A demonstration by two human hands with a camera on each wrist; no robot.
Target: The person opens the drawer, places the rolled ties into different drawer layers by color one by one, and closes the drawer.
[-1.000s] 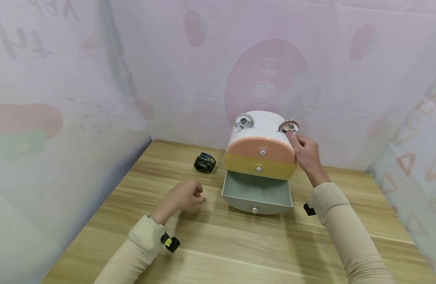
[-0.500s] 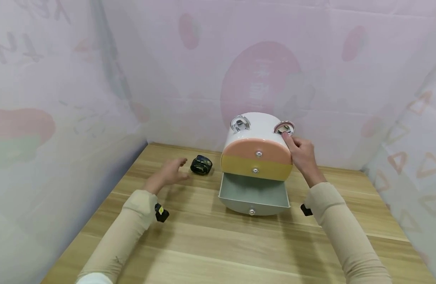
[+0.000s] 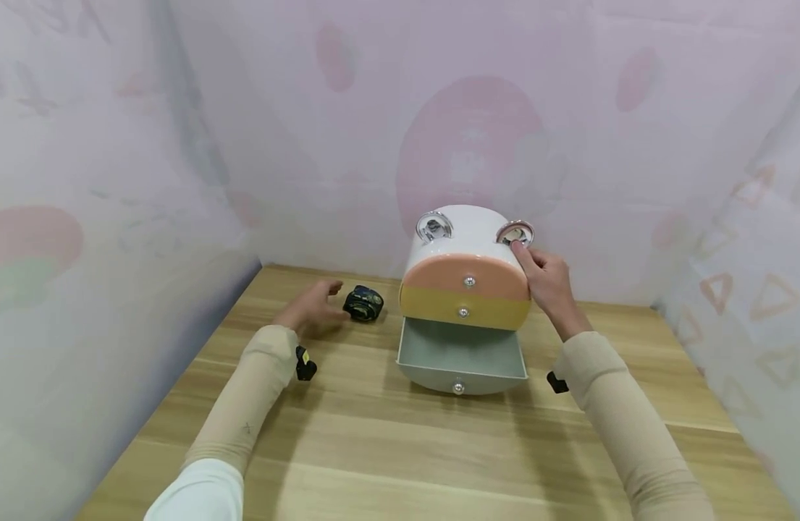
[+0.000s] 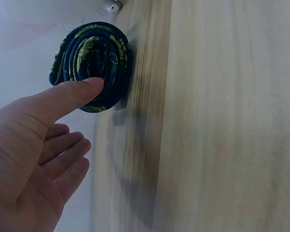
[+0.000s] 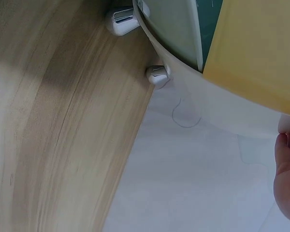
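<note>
Nearest to you lies the wooden table [image 3: 439,449], with both of your cream sleeves stretched out over it. A little further in, the bottom drawer [image 3: 461,354] of the small drawer box [image 3: 468,278] stands pulled out toward you, its grey-green inside open to view and a small silver knob on its front. Above it the yellow drawer [image 3: 463,310] and the pink drawer [image 3: 466,276] sit flush in the white body. To the left of the box, your left hand [image 3: 311,310] reaches along the table with its fingers straight and slightly spread, gripping nothing; in the left wrist view the thumb tip [image 4: 89,87] touches the near edge of the rolled dark blue band [image 4: 93,65] (a coil with a green leaf pattern), which lies on the tabletop just left of the drawer box and close to the back wall. On the other side, your right hand [image 3: 546,282] rests against the upper right corner of the box, fingers bent loosely against its side, with the thumb tip touching the right silver ring [image 3: 515,233] on top. The left silver ring [image 3: 434,226] stands free. Behind everything hangs the pale pink printed backdrop [image 3: 478,108].
</note>
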